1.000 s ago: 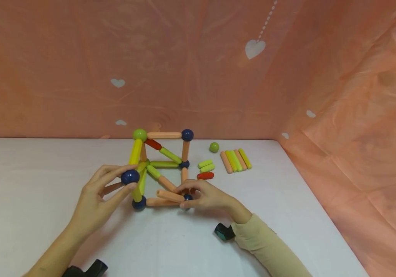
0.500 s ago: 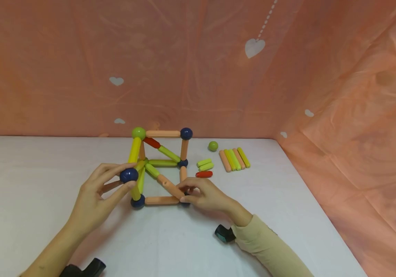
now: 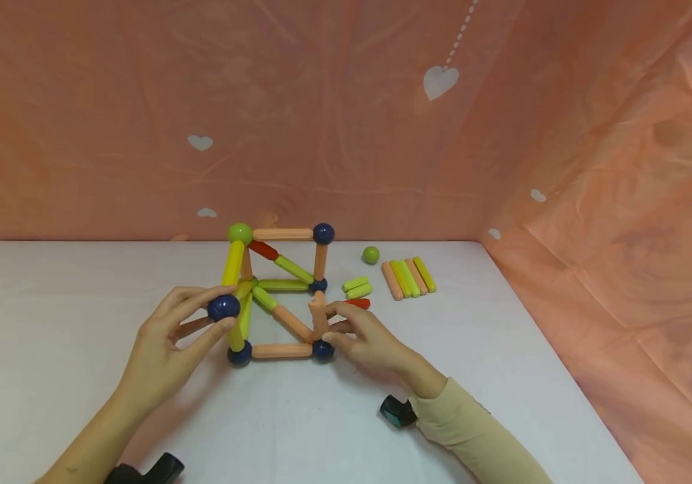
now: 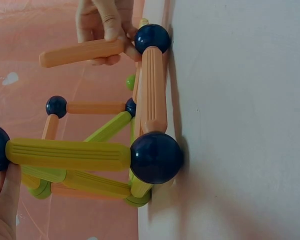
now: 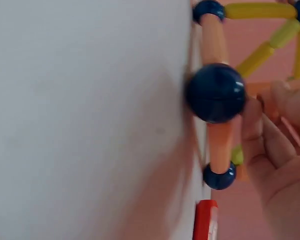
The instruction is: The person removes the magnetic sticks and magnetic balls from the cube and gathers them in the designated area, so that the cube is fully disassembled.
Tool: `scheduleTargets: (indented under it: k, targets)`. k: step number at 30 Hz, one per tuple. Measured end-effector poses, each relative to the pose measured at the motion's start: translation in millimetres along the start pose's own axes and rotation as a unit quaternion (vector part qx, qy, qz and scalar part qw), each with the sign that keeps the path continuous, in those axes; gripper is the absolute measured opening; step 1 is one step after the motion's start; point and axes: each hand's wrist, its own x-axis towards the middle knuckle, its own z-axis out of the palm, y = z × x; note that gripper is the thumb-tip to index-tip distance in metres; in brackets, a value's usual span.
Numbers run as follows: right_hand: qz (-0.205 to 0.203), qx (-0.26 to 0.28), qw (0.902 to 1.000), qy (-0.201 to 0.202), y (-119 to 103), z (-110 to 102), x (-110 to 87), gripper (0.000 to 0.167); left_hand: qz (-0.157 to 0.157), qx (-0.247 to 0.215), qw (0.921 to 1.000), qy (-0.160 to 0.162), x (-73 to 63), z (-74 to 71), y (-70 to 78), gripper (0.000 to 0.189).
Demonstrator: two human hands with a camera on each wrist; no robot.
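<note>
My left hand (image 3: 164, 346) pinches a dark blue ball (image 3: 224, 308) between thumb and fingers. That ball tops an upright yellow stick (image 4: 70, 155) at the near left corner of a frame of magnetic sticks and balls. My right hand (image 3: 373, 343) pinches an orange stick (image 3: 318, 316), held upright above the near right blue ball (image 3: 323, 351). In the left wrist view that orange stick (image 4: 80, 52) stands up from the fingertips. Its lower end is hidden by the fingers, so I cannot tell whether it touches the ball (image 5: 216, 93). Another orange stick (image 3: 282, 351) joins the two near bottom balls.
At the frame's back are a green ball (image 3: 240, 233) and a blue ball (image 3: 324, 233) joined by an orange stick. To the right lie a loose green ball (image 3: 371, 255), a row of several sticks (image 3: 408, 277), short green sticks (image 3: 357, 288) and a red stick (image 3: 359, 304).
The orange stick in my right hand has swung from lying sideways, pointing left, to standing upright over the near right ball. My left hand stays on its blue ball.
</note>
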Motion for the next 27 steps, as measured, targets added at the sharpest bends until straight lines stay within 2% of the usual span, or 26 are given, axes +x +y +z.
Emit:
scheduleTargets:
  k: [7, 13, 20, 27]
  targets:
    - [0.041, 0.019, 0.9969, 0.064, 3, -10, -4.8, 0.030, 0.001, -0.006, 1.0000, 0.000, -0.5, -0.4, -0.4, 0.042]
    - [0.083, 0.042, 0.9862, 0.136, 14, -26, -14.3, 0.032, 0.004, -0.007, 1.0000, 0.001, -0.9, -1.6, -1.1, 0.043]
    - [0.123, 0.012, 0.9667, 0.224, 27, -43, -24.2, 0.037, 0.005, -0.005, 1.0000, 0.001, -2.3, -2.9, -1.1, 0.043]
    - [0.134, 0.042, 0.9415, 0.306, 41, -59, -33.6, 0.036, 0.005, -0.006, 0.9999, 0.008, -3.4, -3.7, -0.9, 0.044]
